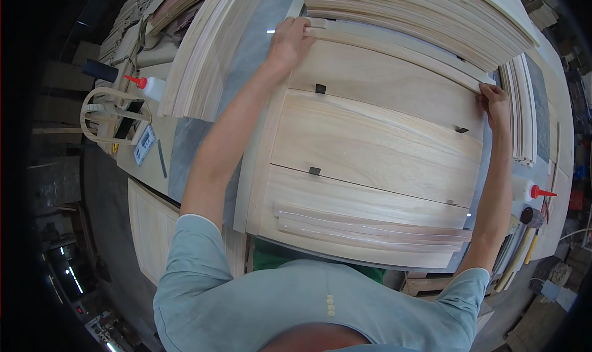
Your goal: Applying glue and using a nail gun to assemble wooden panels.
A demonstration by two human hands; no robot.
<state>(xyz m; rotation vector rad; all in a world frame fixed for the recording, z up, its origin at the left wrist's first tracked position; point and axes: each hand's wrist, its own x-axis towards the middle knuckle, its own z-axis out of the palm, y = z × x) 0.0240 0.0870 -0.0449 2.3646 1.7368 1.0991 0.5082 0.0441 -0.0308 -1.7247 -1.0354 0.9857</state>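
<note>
A pale wooden rail (394, 53) lies along the far edge of a flat panel made of wide boards (376, 142). My left hand (291, 45) is closed around the rail's left end, at the corner where a long upright side piece (262, 161) meets it. At the rail's other end, my right hand (495, 105) pinches it between thumb and fingers. Small black tabs (320, 89) stick up from the joints between the boards. Across the near part of the panel lie several thin wooden strips (370, 225) with a line of white glue along them.
Stacked wooden strips stand beyond the panel (407, 13), to its left (213, 50) and right (521, 111). Glue bottles with red tips lie left (151, 87) and right (524, 190). A mallet (530, 219) lies at the right; a blue-and-white box (145, 144) at the left.
</note>
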